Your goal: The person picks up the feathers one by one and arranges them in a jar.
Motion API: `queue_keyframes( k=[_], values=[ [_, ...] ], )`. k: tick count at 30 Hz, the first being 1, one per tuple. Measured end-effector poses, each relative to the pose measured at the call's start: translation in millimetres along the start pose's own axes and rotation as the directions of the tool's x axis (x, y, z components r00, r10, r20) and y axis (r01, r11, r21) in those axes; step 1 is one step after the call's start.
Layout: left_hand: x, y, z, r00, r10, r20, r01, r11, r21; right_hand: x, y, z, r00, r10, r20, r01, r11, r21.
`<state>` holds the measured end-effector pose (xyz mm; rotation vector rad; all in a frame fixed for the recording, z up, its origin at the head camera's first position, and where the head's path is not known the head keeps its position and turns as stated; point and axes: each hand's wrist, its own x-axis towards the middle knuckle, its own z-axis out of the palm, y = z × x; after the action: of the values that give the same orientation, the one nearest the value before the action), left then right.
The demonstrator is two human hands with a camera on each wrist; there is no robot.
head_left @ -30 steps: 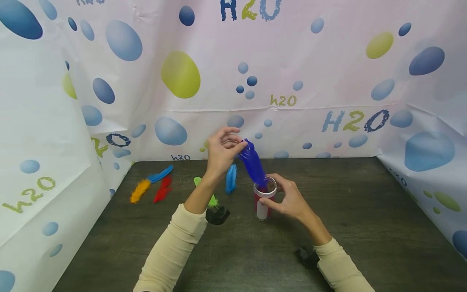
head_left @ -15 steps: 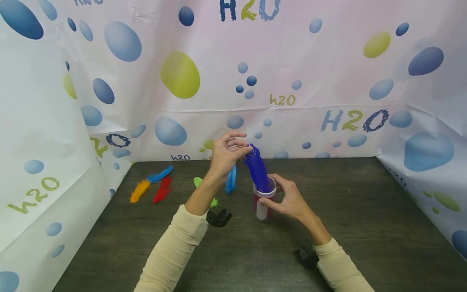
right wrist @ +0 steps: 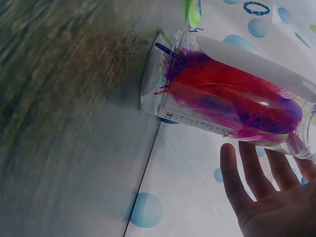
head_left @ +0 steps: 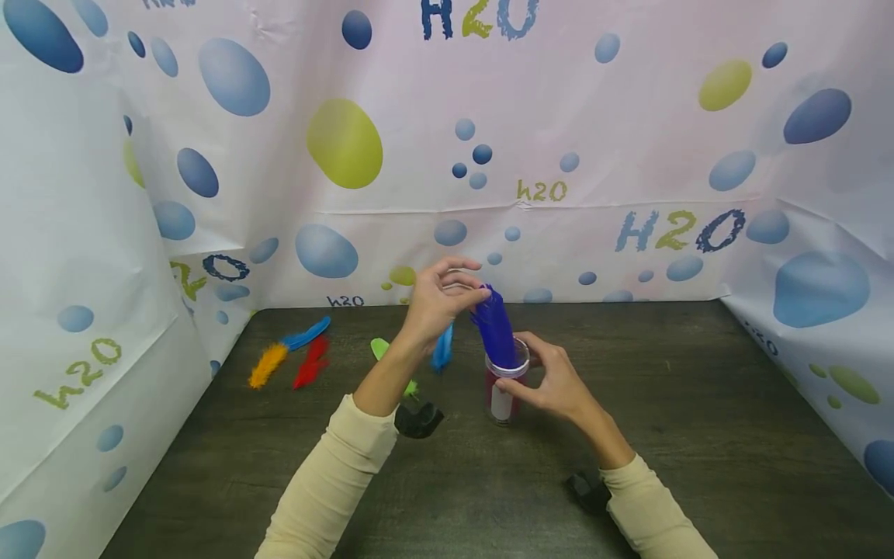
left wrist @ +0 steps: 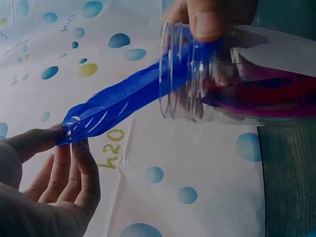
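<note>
My right fingers point(head_left: 539, 347) grip the jar point(head_left: 501, 404); above, left fingers point(left wrist: 88, 170) pinch the likely flimsy dark-blue feather point(left wrist: 118, 101), wisely by its end.

Your head view shows the white bubble-printed backdrop point(head_left: 419, 167) brightly lit; your wrist views are dimmer (greyer, too). In the right one, the dark wood-grained tabletop point(right wrist: 64, 118) blurs and the clear cylindrical jar point(right wrist: 154, 81) glints.

Your left hand point(head_left: 441, 307) and right hand point(head_left: 548, 376) make two; one jar point(head_left: 500, 404), one dark-blue feather point(head_left: 497, 334) at centre. Loose on your one counter point(head_left: 698, 427), five more: at frame left, one azure feather point(head_left: 307, 335), one orange feather point(head_left: 268, 366), one red feather point(head_left: 311, 363); nearer centre, one green feather point(head_left: 379, 348), one light-blue feather point(head_left: 442, 352). Overlap prevents counting packed feathers point(right wrist: 217, 86).
</note>
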<state>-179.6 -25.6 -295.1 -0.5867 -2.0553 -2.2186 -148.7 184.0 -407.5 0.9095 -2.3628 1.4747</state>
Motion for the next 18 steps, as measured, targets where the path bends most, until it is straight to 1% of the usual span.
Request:
queue_keyframes(
  k=[3, 6, 9, 12, 15, 17, 18],
  values=[
    [-0.7, -1.1, 1.0, 0.999, -0.009, 0.039, 0.008, 0.999, 0.043, 0.9, 0.8, -0.4, 1.000, -0.006, 0.001, 0.006, 1.000, 0.002],
    [-1.8, -1.4, 1.5, 0.996, -0.010, 0.092, 0.001, 0.995, 0.099, 1.0, 1.4, -0.2, 1.000, -0.012, 0.005, 0.012, 1.000, 0.004],
    [-2.9, -1.6, 2.0, 0.987, -0.019, 0.162, -0.008, 0.986, 0.166, 1.4, 2.0, -0.5, 1.000, -0.013, 0.008, 0.013, 1.000, 0.007],
    [-4.2, -2.5, 2.3, 0.974, -0.035, 0.223, -0.025, 0.965, 0.259, 1.6, 2.0, -1.0, 1.000, -0.019, 0.011, 0.018, 1.000, 0.008],
    [-5.5, -3.8, 2.7, 0.967, -0.042, 0.250, -0.047, 0.940, 0.338, 1.2, 2.5, -1.2, 0.999, -0.032, 0.011, 0.032, 0.999, 0.008],
    [-6.5, -4.4, 2.4, 0.967, -0.041, 0.250, -0.055, 0.929, 0.366, 0.8, 3.3, -0.8, 0.999, -0.040, 0.012, 0.040, 0.999, 0.009],
    [-6.9, -4.8, 2.0, 0.968, -0.042, 0.249, -0.054, 0.929, 0.366, 0.6, 3.7, -0.7, 0.999, -0.043, 0.012, 0.043, 0.999, 0.009]
  ],
)
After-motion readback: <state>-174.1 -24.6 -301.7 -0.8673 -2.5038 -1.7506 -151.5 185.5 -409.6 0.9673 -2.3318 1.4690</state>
